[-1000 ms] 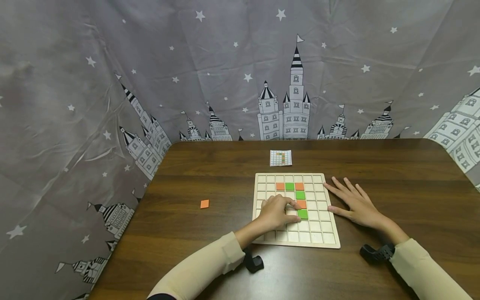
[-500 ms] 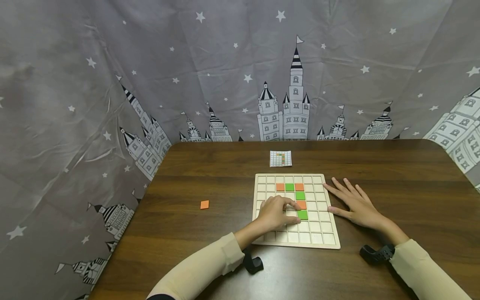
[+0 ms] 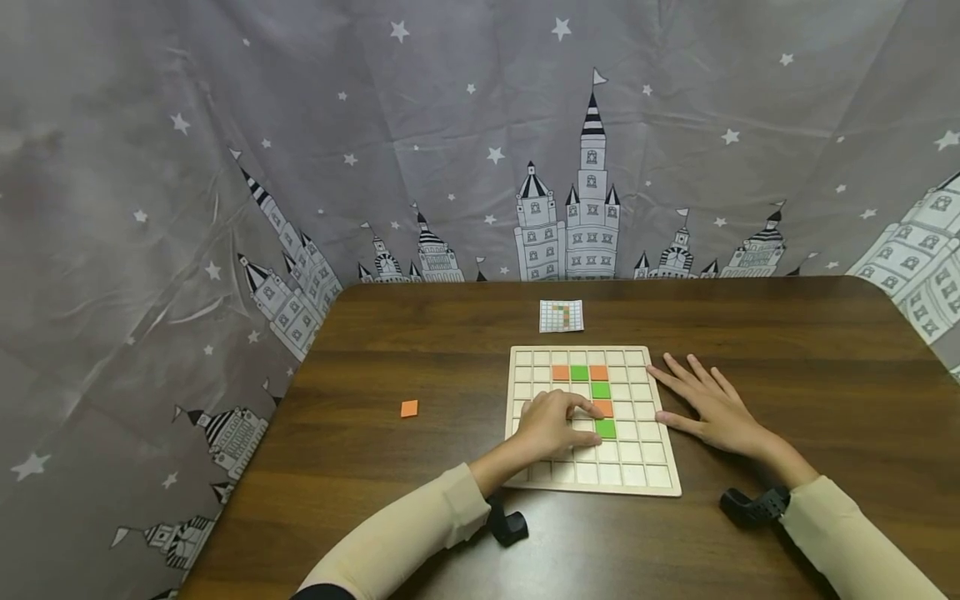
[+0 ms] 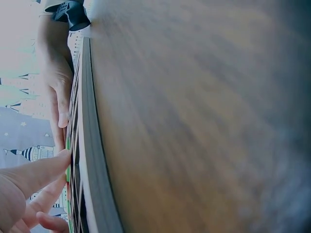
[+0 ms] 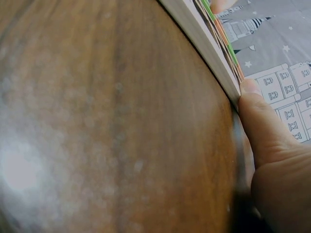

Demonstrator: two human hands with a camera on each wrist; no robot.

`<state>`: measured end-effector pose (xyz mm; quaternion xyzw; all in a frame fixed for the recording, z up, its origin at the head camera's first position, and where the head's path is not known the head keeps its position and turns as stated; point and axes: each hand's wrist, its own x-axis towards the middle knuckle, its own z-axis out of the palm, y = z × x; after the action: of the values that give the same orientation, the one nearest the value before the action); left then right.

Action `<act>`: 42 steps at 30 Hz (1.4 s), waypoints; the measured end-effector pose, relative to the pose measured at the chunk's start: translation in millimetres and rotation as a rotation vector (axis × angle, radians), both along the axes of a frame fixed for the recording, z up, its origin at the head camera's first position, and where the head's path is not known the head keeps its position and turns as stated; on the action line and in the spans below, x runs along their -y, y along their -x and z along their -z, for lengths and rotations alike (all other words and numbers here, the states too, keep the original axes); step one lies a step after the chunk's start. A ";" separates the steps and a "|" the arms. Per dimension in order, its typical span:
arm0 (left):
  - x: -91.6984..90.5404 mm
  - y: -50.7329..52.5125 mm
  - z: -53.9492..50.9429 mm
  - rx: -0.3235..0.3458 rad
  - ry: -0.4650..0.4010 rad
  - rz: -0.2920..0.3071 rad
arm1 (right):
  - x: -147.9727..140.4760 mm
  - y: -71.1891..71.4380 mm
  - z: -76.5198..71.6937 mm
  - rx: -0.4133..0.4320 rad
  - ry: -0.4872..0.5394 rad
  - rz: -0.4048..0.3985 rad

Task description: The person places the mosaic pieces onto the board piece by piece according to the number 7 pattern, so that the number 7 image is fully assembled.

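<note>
A pale wooden grid board lies flat on the table. Orange and green square tiles sit in its cells, a short row at the top running into a column downward. My left hand reaches over the board and holds the lowest green tile between thumb and index finger; the fingertip also overlaps the orange tile above. In the left wrist view the thumb meets the tiles at board level. My right hand lies with fingers spread, its thumb against the board's right edge.
A loose orange tile lies on the brown table left of the board. Behind the board is a small printed card with a coloured grid pattern. A grey curtain with castles and stars hangs beyond the table.
</note>
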<state>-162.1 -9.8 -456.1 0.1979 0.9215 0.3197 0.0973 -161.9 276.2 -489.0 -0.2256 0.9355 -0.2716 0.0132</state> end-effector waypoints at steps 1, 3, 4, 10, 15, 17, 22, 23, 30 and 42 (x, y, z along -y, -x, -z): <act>0.1 0.3 0.1 0.004 -0.003 0.000 | -0.1 0.2 -0.4 -0.002 -0.003 0.000; 0.1 1.0 0.0 0.009 -0.007 0.002 | -0.2 0.6 -0.9 -0.001 -0.005 0.000; 0.3 1.3 -0.1 0.013 -0.007 0.003 | -0.3 0.7 -1.1 0.001 -0.006 -0.001; 0.4 2.7 -3.8 0.053 -0.034 0.020 | -0.4 1.5 -1.2 0.006 -0.010 0.002; 2.8 4.8 -7.5 0.076 -0.077 0.027 | -0.2 2.6 -0.5 0.007 -0.012 -0.002; 4.4 5.8 -9.1 0.090 -0.099 0.032 | -0.4 1.9 -0.4 0.011 -0.011 -0.003; 11.8 7.9 -14.3 0.141 -0.196 0.045 | -1.3 0.3 -0.7 0.010 -0.012 0.003; 14.1 8.3 -15.9 0.152 -0.221 0.050 | -1.4 0.3 -0.8 0.008 -0.012 0.005; 35.6 15.1 -25.0 0.148 -0.297 0.106 | -1.6 0.4 -0.3 0.007 -0.011 0.003; 83.5 25.6 -37.2 0.078 -0.263 0.120 | -1.3 0.8 -0.4 0.003 -0.016 0.000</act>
<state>-187.7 -93.2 -418.9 0.2512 0.8538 0.4385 0.1252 -162.6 277.5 -488.6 -0.2249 0.9377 -0.2644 0.0161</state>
